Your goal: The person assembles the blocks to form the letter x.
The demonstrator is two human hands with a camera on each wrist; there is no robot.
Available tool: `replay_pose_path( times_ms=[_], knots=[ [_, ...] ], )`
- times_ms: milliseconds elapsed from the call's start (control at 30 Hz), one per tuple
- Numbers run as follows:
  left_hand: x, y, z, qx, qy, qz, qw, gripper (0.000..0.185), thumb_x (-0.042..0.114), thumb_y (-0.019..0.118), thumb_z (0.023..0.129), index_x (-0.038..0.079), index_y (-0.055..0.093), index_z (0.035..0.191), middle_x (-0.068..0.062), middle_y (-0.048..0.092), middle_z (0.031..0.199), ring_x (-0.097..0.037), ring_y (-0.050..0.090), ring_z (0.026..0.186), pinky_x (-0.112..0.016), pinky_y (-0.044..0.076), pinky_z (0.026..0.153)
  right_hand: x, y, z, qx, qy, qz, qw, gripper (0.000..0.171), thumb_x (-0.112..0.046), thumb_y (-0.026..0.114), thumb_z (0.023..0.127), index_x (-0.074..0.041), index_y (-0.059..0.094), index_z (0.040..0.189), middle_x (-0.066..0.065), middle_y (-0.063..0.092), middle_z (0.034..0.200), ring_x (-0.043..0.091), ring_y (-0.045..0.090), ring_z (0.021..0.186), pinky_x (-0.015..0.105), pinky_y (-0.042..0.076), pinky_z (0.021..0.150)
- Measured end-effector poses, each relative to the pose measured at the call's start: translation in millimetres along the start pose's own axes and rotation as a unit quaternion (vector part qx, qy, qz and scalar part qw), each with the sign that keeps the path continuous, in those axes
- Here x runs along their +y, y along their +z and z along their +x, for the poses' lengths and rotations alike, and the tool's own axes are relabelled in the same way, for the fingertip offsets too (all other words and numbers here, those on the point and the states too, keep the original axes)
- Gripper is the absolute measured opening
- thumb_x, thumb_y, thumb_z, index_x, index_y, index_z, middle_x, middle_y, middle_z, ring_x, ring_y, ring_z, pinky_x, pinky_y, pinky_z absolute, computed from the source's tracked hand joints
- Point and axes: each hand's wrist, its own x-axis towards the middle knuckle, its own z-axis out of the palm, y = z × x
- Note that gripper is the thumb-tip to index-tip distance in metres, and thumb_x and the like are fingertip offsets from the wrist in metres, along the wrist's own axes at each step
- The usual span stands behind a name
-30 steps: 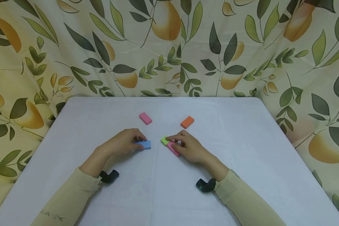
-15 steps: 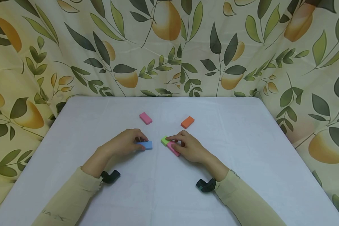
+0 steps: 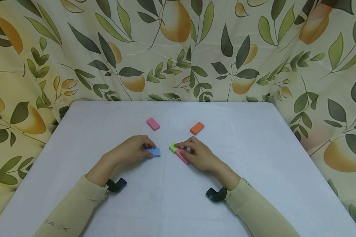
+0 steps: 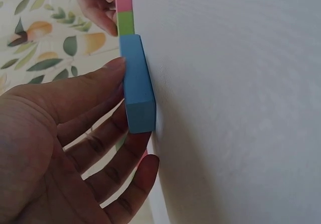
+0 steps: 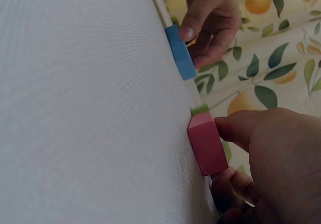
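Observation:
My left hand [image 3: 132,149] pinches a blue rectangular block [image 3: 155,152] between thumb and fingers, low over the white table. In the left wrist view the blue block [image 4: 137,78] shows its long side and near end. To the right, my right hand [image 3: 201,156] holds a pink block [image 3: 182,158], its thumb on the near side. A green block [image 3: 172,148] lies end to end with the pink one, and my right index fingertip reaches over it. In the right wrist view the pink block [image 5: 208,146] covers most of the green block [image 5: 199,109]. A gap separates the blue block from the green one.
Another pink block [image 3: 153,124] lies farther back on the white table [image 3: 106,121], left of centre. An orange block [image 3: 197,128] lies back right. A curtain [image 3: 178,59] with fruit and leaf print hangs behind the table's far edge.
My left hand has slid slightly to the right with the blue block, narrowing the gap to the green one. The right hand and the other blocks look unchanged.

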Motion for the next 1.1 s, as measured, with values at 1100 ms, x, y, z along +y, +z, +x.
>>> replay_pose_path(
  times_ms=[1100],
  knots=[
    [6.2, 3.8, 2.1, -0.005, -0.010, -0.014, 0.9998, 0.032, 0.027, 0.075, 0.085, 0.023, 0.067, 0.116, 0.010, 0.064, 0.108, -0.011, 0.057, 0.102, -0.034, 0.047, 0.094, 0.6, -1.0, 2.1, 0.002, -0.025, -0.022, 0.999, 0.032, -0.033, 0.059, 0.096, -0.042, 0.061, 0.126, -0.012, 0.051, 0.104, 0.014, 0.048, 0.076, 0.027, 0.040, 0.062]
  ],
)
